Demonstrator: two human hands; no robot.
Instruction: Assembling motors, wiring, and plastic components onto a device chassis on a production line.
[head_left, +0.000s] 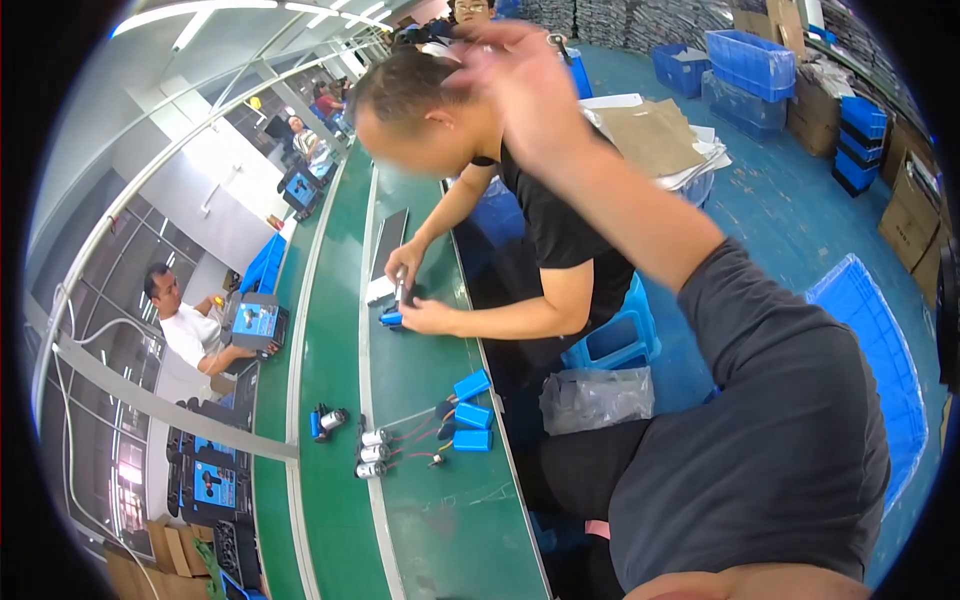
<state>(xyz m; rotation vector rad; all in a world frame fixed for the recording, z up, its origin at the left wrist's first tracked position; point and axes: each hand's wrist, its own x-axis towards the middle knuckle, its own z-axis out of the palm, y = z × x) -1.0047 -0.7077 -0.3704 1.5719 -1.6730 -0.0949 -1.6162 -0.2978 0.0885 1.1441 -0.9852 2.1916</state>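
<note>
My right hand (522, 95) is raised high, at the end of my dark-sleeved arm. Somewhat blurred, its fingers stretch out apart with nothing seen in them. In the picture it overlaps the back of a co-worker's head; whether they touch I cannot tell. My left hand is out of view. Near my lap, blue battery packs (473, 415) with wires lie on the green workbench (470, 520). Beside them are several silver motors (372, 453) and a small black-and-blue tool part (325, 422).
The co-worker in black (560, 220) bends over the bench, handling a small dark part above a blue piece (390, 318). Across the line another person holds a dark box (258, 325). A blue stool (620, 325), a clear plastic bag (597, 400) and blue crates (750, 65) stand around.
</note>
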